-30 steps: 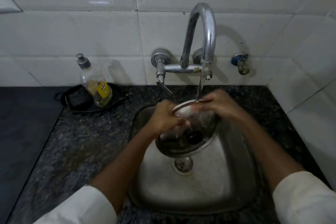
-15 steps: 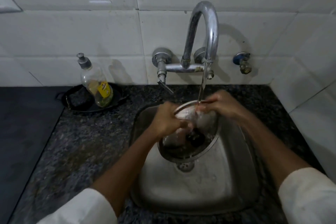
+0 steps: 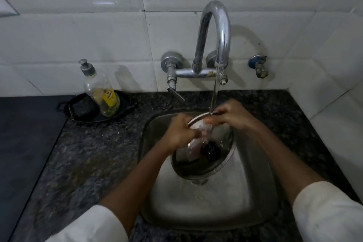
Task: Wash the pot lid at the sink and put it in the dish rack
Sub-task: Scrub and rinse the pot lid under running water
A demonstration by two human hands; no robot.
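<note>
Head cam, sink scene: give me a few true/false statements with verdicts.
1. Water runs from the tap onto the pot lid. True.
2. Only the left hand touches the lid. False: the right hand grips its far rim too.
3. The soap bottle stands in a dark pan left of the sink. True.
4. The lid lies flat on the sink floor. False: it is held tilted above it.
5. The lid's black knob faces the camera. True.
</note>
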